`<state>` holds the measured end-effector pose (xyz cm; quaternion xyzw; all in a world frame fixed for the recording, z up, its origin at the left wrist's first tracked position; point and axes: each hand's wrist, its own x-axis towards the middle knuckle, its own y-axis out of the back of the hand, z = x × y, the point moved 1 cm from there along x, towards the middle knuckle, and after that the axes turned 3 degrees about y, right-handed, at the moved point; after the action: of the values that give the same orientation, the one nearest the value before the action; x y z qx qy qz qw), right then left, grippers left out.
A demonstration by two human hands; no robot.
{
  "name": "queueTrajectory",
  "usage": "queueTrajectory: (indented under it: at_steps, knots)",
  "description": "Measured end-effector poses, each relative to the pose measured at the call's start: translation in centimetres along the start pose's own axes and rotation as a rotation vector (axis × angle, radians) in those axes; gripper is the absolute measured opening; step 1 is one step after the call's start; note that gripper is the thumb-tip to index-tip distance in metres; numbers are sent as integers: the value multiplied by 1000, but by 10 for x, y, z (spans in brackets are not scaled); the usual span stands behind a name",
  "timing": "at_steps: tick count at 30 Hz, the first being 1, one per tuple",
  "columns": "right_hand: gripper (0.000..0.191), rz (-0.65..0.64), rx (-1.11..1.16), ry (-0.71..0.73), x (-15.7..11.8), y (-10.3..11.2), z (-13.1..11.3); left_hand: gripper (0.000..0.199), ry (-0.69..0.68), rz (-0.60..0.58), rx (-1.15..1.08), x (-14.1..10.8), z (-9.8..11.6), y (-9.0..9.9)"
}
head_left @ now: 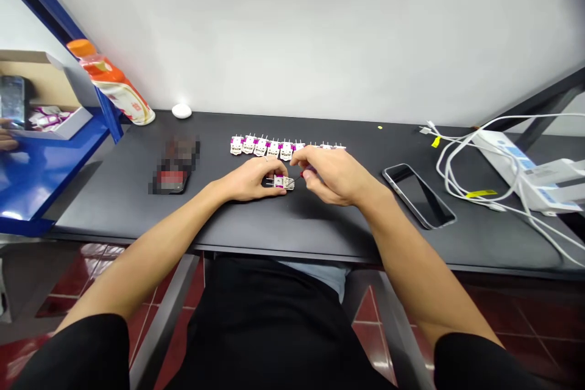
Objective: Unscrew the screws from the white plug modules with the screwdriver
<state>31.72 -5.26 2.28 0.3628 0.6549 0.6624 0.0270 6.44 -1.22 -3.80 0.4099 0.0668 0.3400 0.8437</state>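
On the dark table my left hand (256,179) pinches a small white and purple part (284,182) with metal pins pointing left. My right hand (336,175) is closed around a thin screwdriver (298,178), of which a bit of red handle and the dark shaft show. The shaft's tip reaches the right end of the part. Just beyond both hands, several similar white and purple parts (260,146) stand in a row, pins toward the wall; my right hand covers some of them.
A phone (420,195) lies right of my right hand, beside white cables (450,164) and a white box (512,164). At left are a blurred dark object (173,167), an orange bottle (116,85), a white oval object (181,111) and another person's hand (7,137) near an open carton (75,122).
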Motion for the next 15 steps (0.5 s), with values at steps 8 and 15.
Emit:
queueTrajectory:
  at_steps: [8,15]
  knots:
    - [24,4,-14,-87,0,-2,1,33,22,-3,2,0,0,1]
    - [23,28,18,-23,1,2,-2,34,17,-13,12,1,0,2]
